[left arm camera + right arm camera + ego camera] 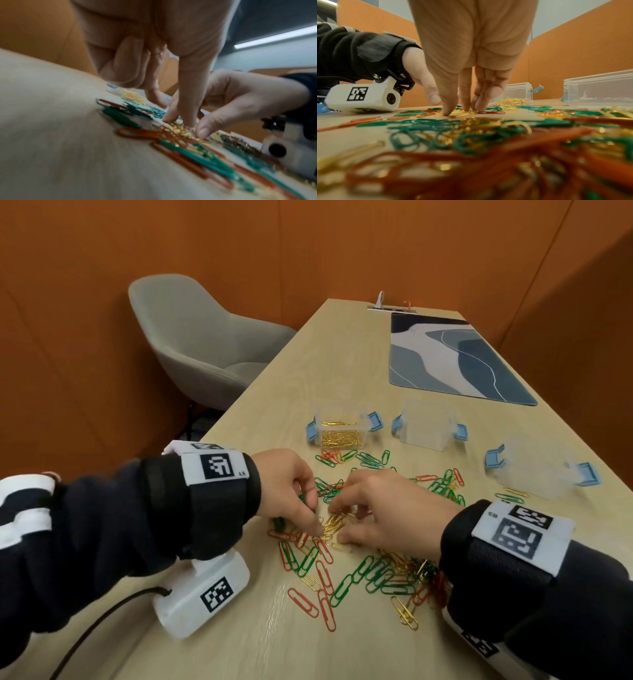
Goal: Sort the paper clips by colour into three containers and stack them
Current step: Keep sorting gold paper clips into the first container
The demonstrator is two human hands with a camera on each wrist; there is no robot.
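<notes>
Nearest the bench [274, 378] edge: loose orange-red plastic-coated paper clips [324, 604] and green plastic-coated paper clips [346, 583], lying flat with long axes running mostly away from the person, some skewed. A denser tangle of all three colours sits just under the right wrist.

Middle ground: both hands work one small heap of gold metal paper clips [334, 525]. Left hand [287, 484] comes in from the left, forefinger and thumb tips down on the heap, other fingers curled up clear. Right hand [373, 508] meets it from the right, fingertips [447, 112] pressed to the bench among the gold clips. It looks like a raking and gathering pinch from both sides; whether either hand has clips truly pinched I cannot tell, since the tips are blurred in the wrist views. Gold clips in the heap lie crossed, no common direction. Probably gathering them because a bunch goes into the box faster than singles.

Beyond the hands: more green and orange-red clips scattered flat.

Far row: three clear plastic boxes with blue side latches, lids off. The left box [339, 426] already has gold clips in its bottom. The middle box [426, 426] and the right box [534, 470] look empty. Set open within reach, just behind the spill.

Sorting is at an early stage; stacking is not yet begun.
</notes>
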